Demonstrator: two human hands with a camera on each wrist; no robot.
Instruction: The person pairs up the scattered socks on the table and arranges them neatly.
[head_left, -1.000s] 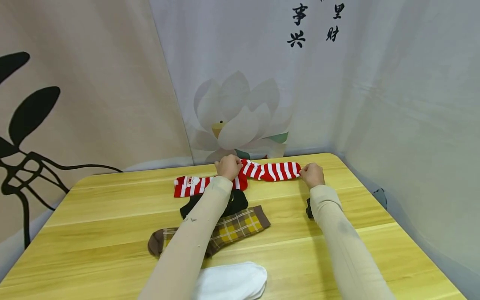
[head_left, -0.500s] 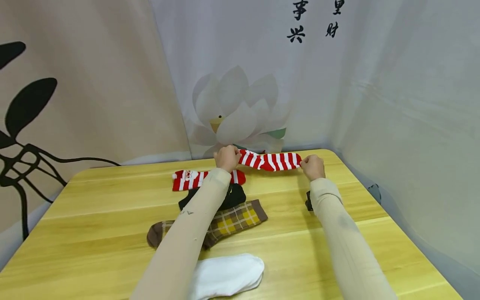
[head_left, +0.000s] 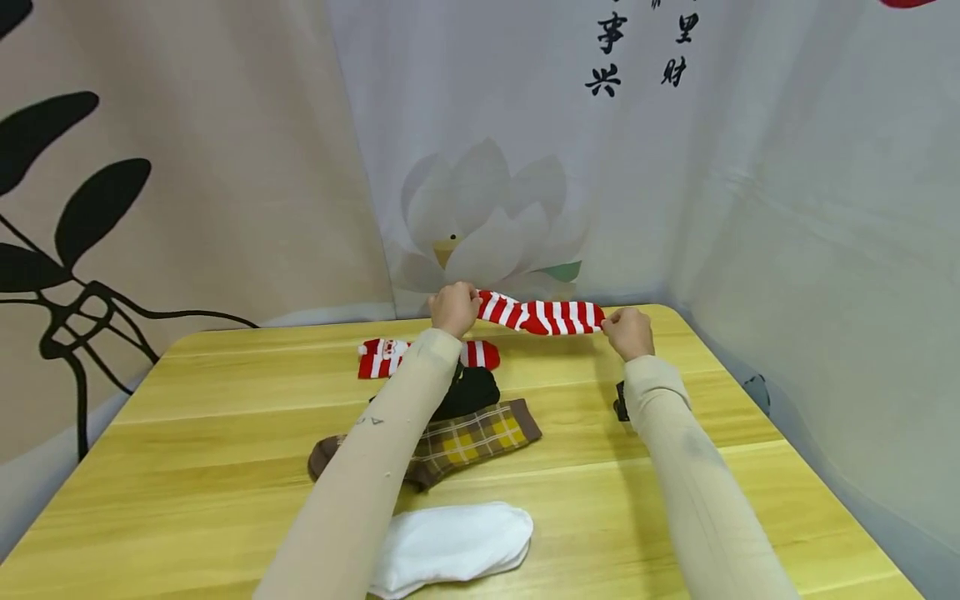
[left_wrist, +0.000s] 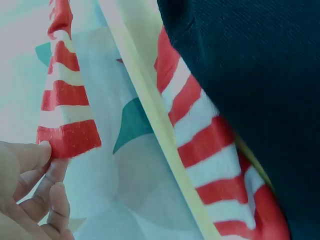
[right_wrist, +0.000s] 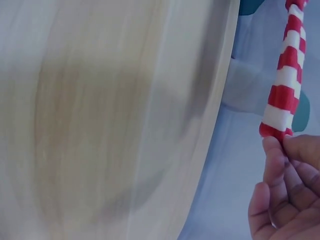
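Stretched level between my two hands, above the table's far edge, is a red-and-white striped sock (head_left: 543, 317). My left hand (head_left: 454, 310) pinches its solid red end; in the left wrist view the thumb and fingers (left_wrist: 59, 197) grip one corner of that end. The right hand (head_left: 628, 333) pinches the other tip, held between thumb and forefinger in the right wrist view, where the sock (right_wrist: 286, 95) looks narrow and edge-on. Below, a second striped sock (head_left: 382, 358) with a Santa face lies flat, partly hidden by my left forearm.
Nearer me on the wooden table (head_left: 225, 442) lie a black sock (head_left: 474, 392), a brown and yellow plaid sock (head_left: 480, 437) and white socks (head_left: 457, 542). My left sleeve (head_left: 375, 467) covers parts of them. A fabric curtain (head_left: 487, 125) hangs behind the far edge.
The held striped sock has risen off the other one and the table, pulled straighter between both hands. The head view has shifted slightly. Both hands keep their pinch.
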